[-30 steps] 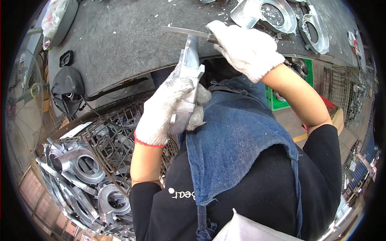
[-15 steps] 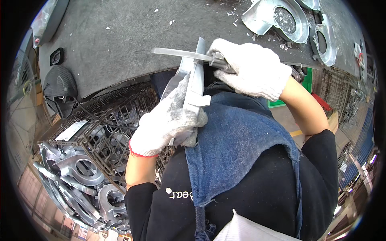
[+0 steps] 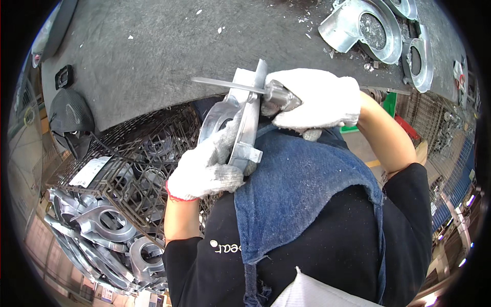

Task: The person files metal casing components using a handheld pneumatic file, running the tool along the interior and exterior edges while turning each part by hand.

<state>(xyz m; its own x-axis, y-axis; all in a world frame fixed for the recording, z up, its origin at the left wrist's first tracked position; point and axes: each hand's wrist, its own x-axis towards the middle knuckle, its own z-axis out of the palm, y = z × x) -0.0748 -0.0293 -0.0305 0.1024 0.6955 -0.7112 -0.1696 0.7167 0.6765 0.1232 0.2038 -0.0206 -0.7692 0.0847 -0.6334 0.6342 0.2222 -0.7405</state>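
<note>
My left hand (image 3: 202,173), in a white knit glove, grips a silvery metal casting (image 3: 249,125) by its lower part, tilted up at the bench edge. Part of its curved ring shows beside the fingers. My right hand (image 3: 325,97), also gloved, is closed round the thick grey metal handle of a flat file-like tool (image 3: 217,83). The tool's long thin blade points left and lies across the casting's upper end, seemingly against it. Fingers and glove hide part of the handle.
Silvery castings (image 3: 386,38) lie at the right of the dark workbench (image 3: 153,61), among metal flakes. Below left, a wire basket (image 3: 133,189) stands beside stacked castings (image 3: 105,225). A black mesh-covered object (image 3: 71,115) hangs by the bench's left edge.
The casting has turned slightly and shows more of its ring. My right hand and the tool have dropped a little, with the blade now tilted down to the right.
</note>
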